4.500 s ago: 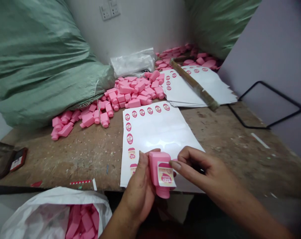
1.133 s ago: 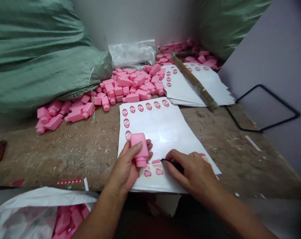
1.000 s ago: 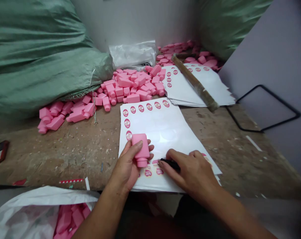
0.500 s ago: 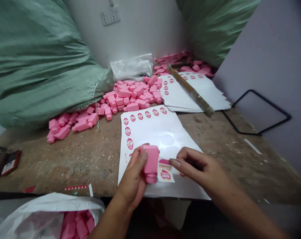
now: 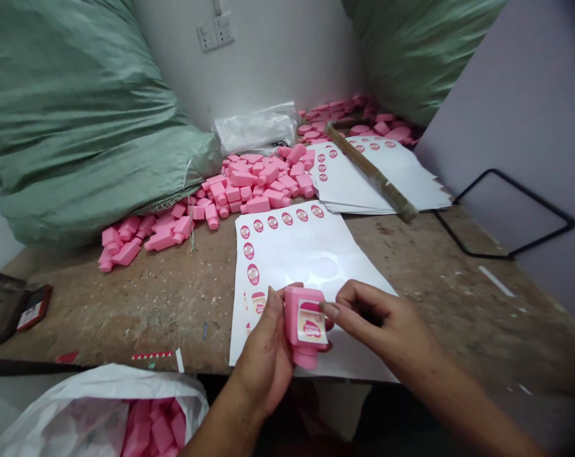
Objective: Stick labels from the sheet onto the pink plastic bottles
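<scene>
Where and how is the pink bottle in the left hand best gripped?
The pink bottle is likely best gripped from the left by its boxy body, the left hand curling behind it, thumb at its side. The body offers more hold than the narrower neck, which points toward the wearer, and this leaves the label open to the right hand.

White wall sockets [image 5: 216, 33] (a pair) sit above crumpled clear plastic [image 5: 255, 128].

a worn tabletop [image 5: 425, 270] lies beneath the fingers [image 5: 366, 292]; beyond them, a pale wall [image 5: 292, 54] with sockets [image 5: 224, 29]; to their right, a lilac wall [image 5: 525, 108].
</scene>
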Demonstrator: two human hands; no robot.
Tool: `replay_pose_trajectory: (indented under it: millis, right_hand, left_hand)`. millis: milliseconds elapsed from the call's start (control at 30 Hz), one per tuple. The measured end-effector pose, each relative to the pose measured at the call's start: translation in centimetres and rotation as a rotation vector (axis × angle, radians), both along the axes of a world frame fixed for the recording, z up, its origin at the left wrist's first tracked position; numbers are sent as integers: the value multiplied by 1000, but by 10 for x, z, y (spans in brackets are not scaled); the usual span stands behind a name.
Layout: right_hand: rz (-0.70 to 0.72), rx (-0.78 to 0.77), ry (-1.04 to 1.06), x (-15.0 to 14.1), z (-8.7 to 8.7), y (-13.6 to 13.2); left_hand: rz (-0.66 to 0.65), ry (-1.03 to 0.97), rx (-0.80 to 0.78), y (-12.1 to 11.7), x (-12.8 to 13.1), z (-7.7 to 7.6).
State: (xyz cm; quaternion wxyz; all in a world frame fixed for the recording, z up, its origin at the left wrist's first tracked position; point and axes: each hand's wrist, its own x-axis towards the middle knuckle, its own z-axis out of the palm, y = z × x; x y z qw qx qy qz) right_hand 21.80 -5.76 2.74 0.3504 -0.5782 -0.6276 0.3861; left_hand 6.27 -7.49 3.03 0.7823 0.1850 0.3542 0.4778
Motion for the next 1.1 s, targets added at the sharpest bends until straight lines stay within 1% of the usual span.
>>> replay_pose_trajectory:
  millis: [100, 167, 233, 300, 367, 433, 567, 633, 667, 700, 767, 800, 867, 900, 933, 967, 1000, 1033, 1067, 1100]
  right_hand:
    - [-4, -8, -23, -1, -3, 0]
    - [-8, 19, -70, -1, -5, -1]
    - [-25, 102, -160, 1, -6, -2]
    - [-90, 231, -272, 4, -8, -4]
    - [-152, 317, -328, 7, -8, -5]
    - [-166, 319, -290, 6, -8, -6]
    - [-84, 292, -197, -3, -4, -7]
    - [-90, 302, -200, -6, -3, -5]
    - [-96, 305, -204, -5, -4, -4]
    - [-98, 305, -210, -4, -5, -3]
    - [-91, 303, -220, 1, -10, -1]
    - [-83, 298, -224, 4, -14, 0]
    - [-74, 288, -228, 9, -24, 1]
    - [-43, 277, -230, 10, -30, 3]
    - [-24, 282, -230, 11, -37, 4]
    - [9, 287, -232, 10, -45, 5]
    - [28, 301, -234, 9, -54, 6]
    - [30, 319, -235, 8, -62, 6]
    - [40, 328, -239, 6, -71, 6]
    - [52, 329, -245, 5, -79, 5]
  left_hand:
    - [-2, 21, 20, -1, 0, -1]
    - [-18, 79, 37, -2, -1, 0]
    - [-42, 143, 58, -4, -2, 0]
    - [-63, 183, 61, -6, -3, 1]
    - [-85, 189, 44, -7, -5, 2]
    - [-109, 176, 23, -8, -4, 3]
    - [-124, 155, 13, -10, 2, 2]
    - [-149, 203, 11, -12, 0, 1]
    - [-169, 252, 11, -14, -6, 1]
    - [-196, 318, 8, -17, -16, 2]
    - [-295, 534, 10, -27, -49, 9]
    - [-376, 692, 24, -34, -71, 15]
    - [-568, 1089, 86, -50, -118, 31]
    - [-638, 1267, 86, -58, -140, 40]
    - [-676, 1400, 79, -63, -159, 49]
    - [-679, 1488, 73, -65, -174, 55]
    - [-624, 1538, 77, -62, -186, 59]
    - [-527, 1572, 105, -53, -196, 60]
    - [-404, 1602, 152, -40, -203, 57]
    - [-252, 1639, 207, -22, -211, 52]
